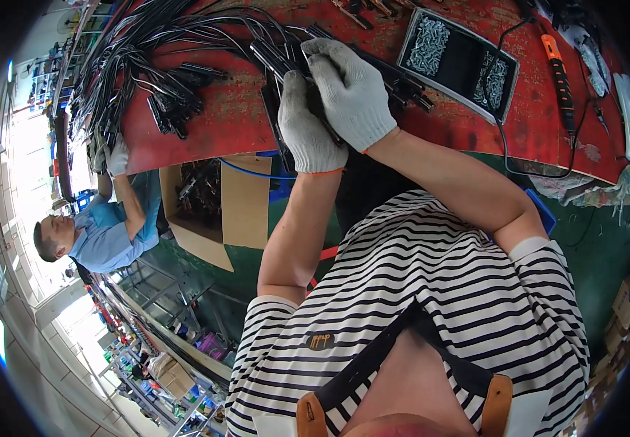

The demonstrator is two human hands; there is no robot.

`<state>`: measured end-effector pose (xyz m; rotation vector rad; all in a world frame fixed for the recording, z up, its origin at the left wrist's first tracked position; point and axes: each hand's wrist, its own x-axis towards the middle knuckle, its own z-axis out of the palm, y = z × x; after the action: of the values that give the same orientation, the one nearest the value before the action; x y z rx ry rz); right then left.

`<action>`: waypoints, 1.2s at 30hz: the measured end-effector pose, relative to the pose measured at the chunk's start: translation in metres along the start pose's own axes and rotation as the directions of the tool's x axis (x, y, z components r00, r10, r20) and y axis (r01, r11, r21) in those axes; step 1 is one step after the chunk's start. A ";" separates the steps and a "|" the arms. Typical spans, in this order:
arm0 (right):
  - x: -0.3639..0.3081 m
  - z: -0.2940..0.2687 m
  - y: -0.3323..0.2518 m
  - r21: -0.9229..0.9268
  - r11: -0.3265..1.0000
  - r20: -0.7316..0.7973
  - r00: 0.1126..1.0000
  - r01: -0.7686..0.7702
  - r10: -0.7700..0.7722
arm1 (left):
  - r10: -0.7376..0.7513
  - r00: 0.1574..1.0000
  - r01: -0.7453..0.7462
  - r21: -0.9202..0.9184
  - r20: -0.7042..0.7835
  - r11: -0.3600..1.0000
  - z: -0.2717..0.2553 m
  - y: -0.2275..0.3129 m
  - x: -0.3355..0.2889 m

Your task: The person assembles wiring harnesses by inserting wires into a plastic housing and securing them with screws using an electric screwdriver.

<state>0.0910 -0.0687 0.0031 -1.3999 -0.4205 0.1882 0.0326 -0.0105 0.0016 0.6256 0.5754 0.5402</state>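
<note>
Both my hands wear white knitted gloves and meet at the near edge of the red worktable. My left hand is closed round black tube-shaped parts, whose shiny ends stick up past its thumb. Against it, my right hand curls its fingers in over the same dark parts. What lies between the palms is mostly hidden. Black cables run from this spot to a large bundle at the left. More black tubes lie just right of my right hand.
A tray of small screws sits right of my hands, near an orange-and-black screwdriver with a cord. Below the table's left edge stands an open cardboard box with dark parts. At the left, another gloved person handles the cable bundle.
</note>
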 end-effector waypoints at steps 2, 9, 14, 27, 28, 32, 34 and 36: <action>-0.002 -0.001 0.000 -0.002 0.999 -0.007 0.999 0.033 -0.033 | 0.003 1.000 -0.002 -0.014 0.008 1.000 -0.002 0.000 0.003; -0.016 -0.009 -0.003 -0.156 0.986 0.063 0.996 -0.058 0.068 | 0.193 0.980 -0.169 0.322 -0.046 0.932 0.005 0.015 0.007; -0.008 -0.022 0.013 -0.262 0.965 0.220 0.972 -0.022 0.083 | 0.277 0.958 -0.200 0.521 -0.073 0.830 -0.002 0.018 0.014; 0.010 -0.037 -0.006 0.007 0.746 0.618 0.589 -0.666 0.521 | -0.078 0.966 0.135 0.226 -0.245 0.965 -0.001 0.037 0.014; 0.009 -0.036 -0.005 0.084 0.691 0.606 0.587 -0.718 0.537 | -0.098 0.982 0.121 0.135 -0.164 0.984 -0.003 0.038 0.010; 0.022 -0.046 -0.021 0.087 0.668 0.571 0.587 -0.739 0.574 | -0.013 0.995 0.051 0.390 -0.099 0.920 -0.045 0.036 -0.018; 0.028 -0.054 -0.021 0.087 0.667 0.630 0.559 -0.740 0.539 | -0.130 0.988 0.153 0.490 -0.080 0.858 -0.031 0.041 -0.049; 0.021 -0.040 -0.017 0.171 0.673 0.608 0.614 -0.720 0.503 | -0.244 0.967 0.243 0.568 -0.077 0.786 -0.022 0.036 -0.064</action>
<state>0.1242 -0.1000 0.0191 -1.0076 -0.2778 1.2102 -0.0379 -0.0170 0.0321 1.1078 0.8163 0.1056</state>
